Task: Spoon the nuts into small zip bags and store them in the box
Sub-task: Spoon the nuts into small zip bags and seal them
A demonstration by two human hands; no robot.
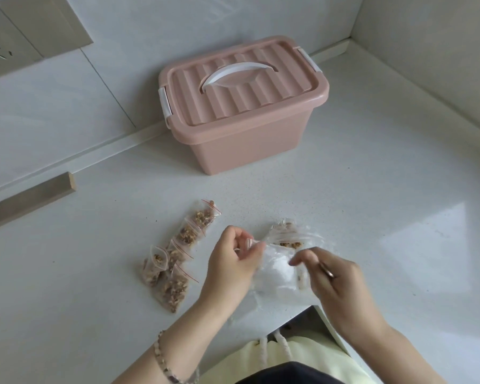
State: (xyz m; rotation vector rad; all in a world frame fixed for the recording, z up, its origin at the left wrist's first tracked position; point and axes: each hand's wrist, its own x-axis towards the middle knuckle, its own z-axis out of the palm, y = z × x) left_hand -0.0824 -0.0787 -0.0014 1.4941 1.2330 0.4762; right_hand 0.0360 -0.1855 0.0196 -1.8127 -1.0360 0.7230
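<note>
Zip bags (175, 261) filled, lying left | left hand (230, 261) pinches clear bag (275, 273) | right hand (336, 275) motion-blurred, grip unreadable

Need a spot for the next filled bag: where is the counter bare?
Bare counter: between the pink box and the clear bag, and right of both. Crowded near the front edge: left hand and right hand grip that bag, filled bags beside them.
</note>
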